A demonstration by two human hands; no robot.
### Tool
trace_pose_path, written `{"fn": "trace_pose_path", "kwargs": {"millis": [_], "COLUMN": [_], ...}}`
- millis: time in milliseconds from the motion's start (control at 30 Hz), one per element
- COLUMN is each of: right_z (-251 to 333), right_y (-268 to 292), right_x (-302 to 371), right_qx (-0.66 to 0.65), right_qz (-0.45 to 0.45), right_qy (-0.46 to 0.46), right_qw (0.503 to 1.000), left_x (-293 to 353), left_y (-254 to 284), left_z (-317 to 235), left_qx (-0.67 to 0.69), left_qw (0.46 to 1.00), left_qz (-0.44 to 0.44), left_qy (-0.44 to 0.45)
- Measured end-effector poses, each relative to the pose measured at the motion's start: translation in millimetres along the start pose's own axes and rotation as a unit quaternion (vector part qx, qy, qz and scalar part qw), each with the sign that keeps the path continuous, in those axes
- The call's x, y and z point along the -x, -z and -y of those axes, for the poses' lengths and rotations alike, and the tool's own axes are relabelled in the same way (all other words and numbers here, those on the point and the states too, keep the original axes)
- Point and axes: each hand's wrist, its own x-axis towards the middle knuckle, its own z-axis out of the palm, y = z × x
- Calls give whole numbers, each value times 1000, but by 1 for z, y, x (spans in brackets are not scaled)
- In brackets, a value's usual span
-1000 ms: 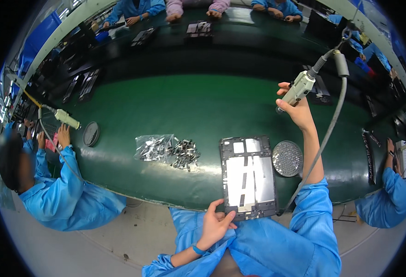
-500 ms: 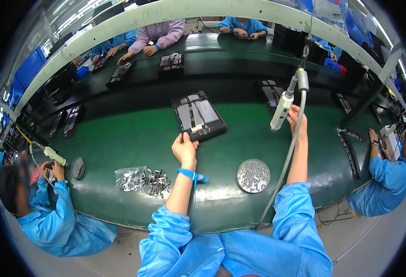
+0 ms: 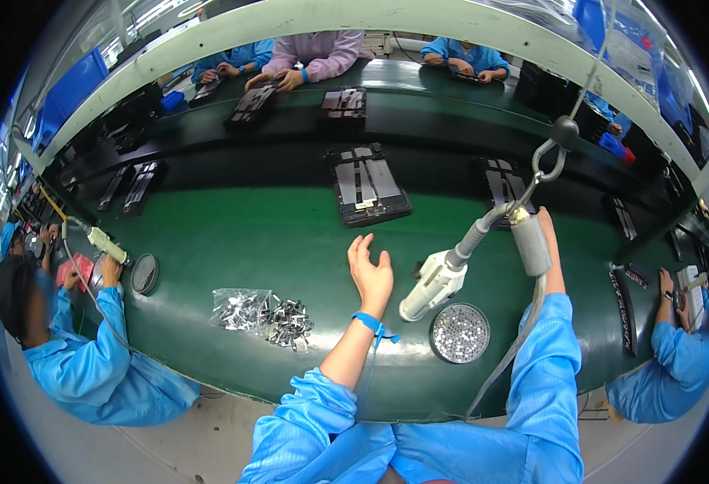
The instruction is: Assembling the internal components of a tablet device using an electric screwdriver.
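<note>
My left hand (image 3: 371,276) is open above the green bench, its fingers spread with nothing in them. Just beyond its fingertips lies a black tablet-like device (image 3: 368,184) with its inside exposed, showing grey battery panels. A white electric screwdriver (image 3: 435,284) hangs from a metal hook between my arms, untouched by my left hand. Behind its grey cable sleeve, my right hand (image 3: 545,224) reaches forward beside a second opened device (image 3: 503,184). Most of the right fingers are hidden, and whether they grip that device I cannot tell.
A round dish of small metal parts (image 3: 460,332) stands near my right forearm. Left of my left arm lie a clear bag (image 3: 241,310) and a loose pile of small parts (image 3: 288,323). Co-workers sit at both sides and across the bench. A pale beam (image 3: 322,18) crosses overhead.
My left hand has let go of the middle device, which now lies flat, and has drawn back. The screwdriver has swung nearer and left, away from my right hand.
</note>
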Motion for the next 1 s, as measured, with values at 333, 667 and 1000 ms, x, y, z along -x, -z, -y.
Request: {"fn": "trace_pose_path", "kwargs": {"millis": [333, 667, 1000], "right_z": [11, 81, 112], "right_y": [-36, -58, -6], "right_x": [32, 197, 273], "right_qx": [-281, -485, -492], "right_qz": [39, 238, 262], "right_qy": [-8, -12, 352], "right_qw": [959, 841, 752], "left_x": [-49, -27, -28], "left_y": [-3, -5, 10], "left_z": [18, -14, -10], "left_qx": [356, 294, 410], "left_qw": [918, 892, 844], "left_qz": [146, 268, 283], "left_qy": [96, 213, 198]}}
